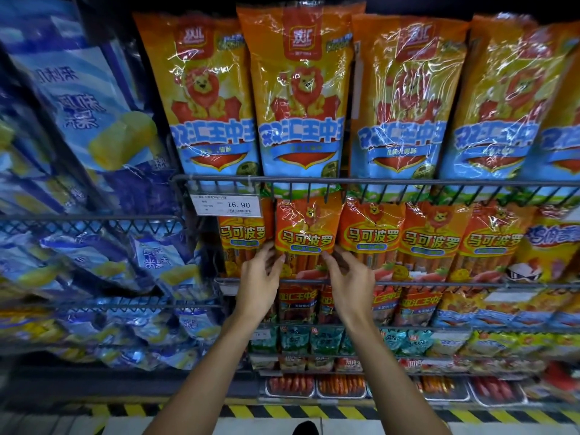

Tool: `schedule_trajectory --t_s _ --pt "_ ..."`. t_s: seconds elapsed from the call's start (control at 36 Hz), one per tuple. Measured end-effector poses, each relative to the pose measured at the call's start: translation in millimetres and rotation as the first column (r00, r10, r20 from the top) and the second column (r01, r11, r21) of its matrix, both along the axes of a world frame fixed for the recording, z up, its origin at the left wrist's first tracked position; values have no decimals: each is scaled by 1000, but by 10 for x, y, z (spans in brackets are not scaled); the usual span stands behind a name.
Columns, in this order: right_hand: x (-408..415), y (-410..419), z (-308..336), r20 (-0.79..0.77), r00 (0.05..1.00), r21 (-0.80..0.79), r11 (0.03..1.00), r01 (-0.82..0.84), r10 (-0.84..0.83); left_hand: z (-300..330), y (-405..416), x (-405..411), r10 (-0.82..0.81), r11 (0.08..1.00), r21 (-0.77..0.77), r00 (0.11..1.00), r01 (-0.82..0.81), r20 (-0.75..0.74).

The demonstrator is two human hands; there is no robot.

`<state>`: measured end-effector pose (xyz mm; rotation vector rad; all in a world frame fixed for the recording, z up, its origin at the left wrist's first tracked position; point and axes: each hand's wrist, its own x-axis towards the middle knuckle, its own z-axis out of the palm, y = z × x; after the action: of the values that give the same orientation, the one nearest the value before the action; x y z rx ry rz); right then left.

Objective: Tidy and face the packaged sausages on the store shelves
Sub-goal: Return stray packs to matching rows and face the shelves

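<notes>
Sausage pack (307, 227), orange and upright on the middle wire shelf (439, 283), is pinched at its sides by left hand (260, 279) and right hand (348, 277).

Random stuff around the sausage racks

A white price tag (228, 204) reading 16.90 was clipped to the upper wire rail (408, 182), blue-and-white packs with yellow corn pictures (94, 120) filled the racks on the left, and yellow-black hazard tape (282, 412) ran along the floor.
</notes>
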<state>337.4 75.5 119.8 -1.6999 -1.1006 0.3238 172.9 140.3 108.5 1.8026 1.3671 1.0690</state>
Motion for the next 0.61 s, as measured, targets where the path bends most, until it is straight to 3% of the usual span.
schedule_trajectory --t_s 0.28,0.44,0.53,0.61 --pt "-23 33 -11 -34 999 37 999 15 -14 38 -39 24 -9 997 75 998 14 -66" --pt "-30 -132 -126 38 999 148 989 29 -35 -89 -265 -58 71 935 349 997 -64 -9" --pt "-102 -155 -176 184 983 200 979 -44 7 -143 -280 -77 -17 852 515 987 97 -158" --pt "-155 -115 -158 304 949 167 976 -141 85 -162 -257 -35 -92 836 477 925 272 -368"
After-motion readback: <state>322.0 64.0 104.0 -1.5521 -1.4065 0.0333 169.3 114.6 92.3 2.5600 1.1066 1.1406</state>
